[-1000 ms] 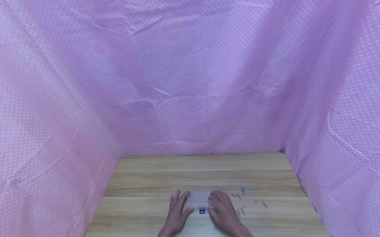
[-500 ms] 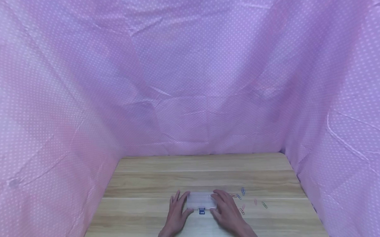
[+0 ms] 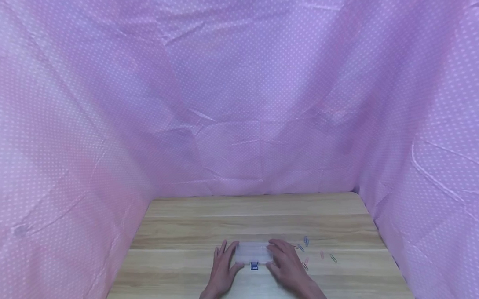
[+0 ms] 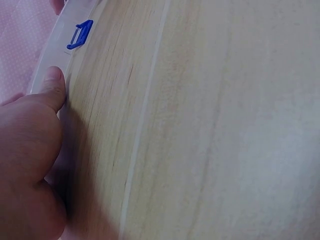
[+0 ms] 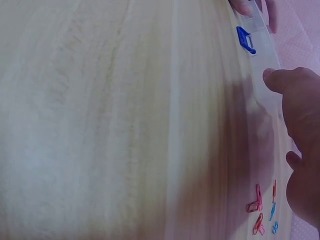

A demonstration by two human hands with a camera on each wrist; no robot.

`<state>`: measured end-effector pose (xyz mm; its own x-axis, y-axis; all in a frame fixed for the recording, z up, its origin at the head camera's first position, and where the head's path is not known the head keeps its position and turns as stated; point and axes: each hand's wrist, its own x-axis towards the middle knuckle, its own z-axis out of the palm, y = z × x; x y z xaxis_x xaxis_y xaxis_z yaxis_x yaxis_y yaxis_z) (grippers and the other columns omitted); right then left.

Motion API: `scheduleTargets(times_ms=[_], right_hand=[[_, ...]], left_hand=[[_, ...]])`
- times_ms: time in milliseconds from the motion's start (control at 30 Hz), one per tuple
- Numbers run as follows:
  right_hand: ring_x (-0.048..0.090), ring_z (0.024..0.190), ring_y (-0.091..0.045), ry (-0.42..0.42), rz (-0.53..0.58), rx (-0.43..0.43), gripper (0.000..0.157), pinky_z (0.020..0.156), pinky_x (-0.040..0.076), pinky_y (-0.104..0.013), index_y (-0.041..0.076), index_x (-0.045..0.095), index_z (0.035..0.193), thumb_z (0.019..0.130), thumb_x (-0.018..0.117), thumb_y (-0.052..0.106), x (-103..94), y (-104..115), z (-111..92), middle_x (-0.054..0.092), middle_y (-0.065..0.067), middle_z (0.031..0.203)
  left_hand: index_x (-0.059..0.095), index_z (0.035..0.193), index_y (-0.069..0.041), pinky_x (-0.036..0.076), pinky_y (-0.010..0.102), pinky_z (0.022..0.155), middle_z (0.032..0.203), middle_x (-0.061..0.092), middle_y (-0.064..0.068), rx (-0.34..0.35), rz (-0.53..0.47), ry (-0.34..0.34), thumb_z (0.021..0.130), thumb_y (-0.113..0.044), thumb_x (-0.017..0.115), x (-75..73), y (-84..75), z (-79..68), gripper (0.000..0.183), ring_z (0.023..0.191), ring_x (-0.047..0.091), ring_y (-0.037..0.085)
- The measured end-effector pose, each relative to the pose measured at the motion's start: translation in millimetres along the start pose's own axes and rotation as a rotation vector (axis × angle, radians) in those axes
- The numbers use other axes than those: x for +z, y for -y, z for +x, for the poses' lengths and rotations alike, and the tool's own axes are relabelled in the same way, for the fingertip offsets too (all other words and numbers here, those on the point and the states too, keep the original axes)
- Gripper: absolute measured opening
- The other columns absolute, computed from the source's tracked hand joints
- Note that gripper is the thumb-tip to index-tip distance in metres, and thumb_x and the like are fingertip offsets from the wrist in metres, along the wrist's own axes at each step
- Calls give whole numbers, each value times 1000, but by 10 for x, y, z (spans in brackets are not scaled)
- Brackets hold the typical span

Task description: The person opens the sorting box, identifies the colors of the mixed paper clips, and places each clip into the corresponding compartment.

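Observation:
A clear plastic box [image 3: 253, 252] lies flat on the wooden table in the head view. Its blue latch [image 3: 254, 265] juts out from the near side and shows in both wrist views. My left hand [image 3: 221, 268] holds the box's left end, thumb on the near side and fingers toward the far side. At the other end, my right hand [image 3: 288, 266] grips it the same way. In the left wrist view the left thumb [image 4: 54, 82] presses the front wall; the right thumb [image 5: 275, 80] does likewise in the right wrist view. The box's contents cannot be made out.
Several coloured paper clips lie right of the right hand, among them a green paper clip [image 3: 333, 258], a pink paper clip [image 3: 321, 255] and blue paper clips [image 3: 306, 241]. Pink dotted cloth [image 3: 259, 159] surrounds the wooden table [image 3: 173, 235] at the back and sides.
My right hand has shifted slightly right along the box, showing more of its right end and covering some nearby paper clips. My left hand stays in place.

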<state>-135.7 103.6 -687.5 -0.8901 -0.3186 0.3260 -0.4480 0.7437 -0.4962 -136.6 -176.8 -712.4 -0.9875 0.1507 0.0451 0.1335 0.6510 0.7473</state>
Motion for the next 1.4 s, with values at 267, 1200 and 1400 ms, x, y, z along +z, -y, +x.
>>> scheduleTargets(times_ms=[267,1200,1400], right_hand=[[60,151,-46,36,79,54,48,130,44,-73,6,76,139,96,87,25,-79,41,32,70,-16,156],[76,112,-23,-185,16,-95,13,106,62,-55,9,83,101,90,88,6,-242,72,198,84,0,105],[76,108,-22,-178,45,-7,12,104,65,-53,10,83,101,91,87,5,-305,124,237,83,1,103]], left_hand=[[52,167,-22,6,77,143,167,62,18,17,-8,-11,100,-36,81,8,47,-2,74,171,29,54],[45,172,-18,6,76,143,165,64,17,-12,10,-18,100,-34,82,-12,-9,-29,82,172,28,52],[44,173,-21,4,74,144,160,68,18,-18,-27,-12,100,-37,82,-7,8,-15,84,173,25,51]])
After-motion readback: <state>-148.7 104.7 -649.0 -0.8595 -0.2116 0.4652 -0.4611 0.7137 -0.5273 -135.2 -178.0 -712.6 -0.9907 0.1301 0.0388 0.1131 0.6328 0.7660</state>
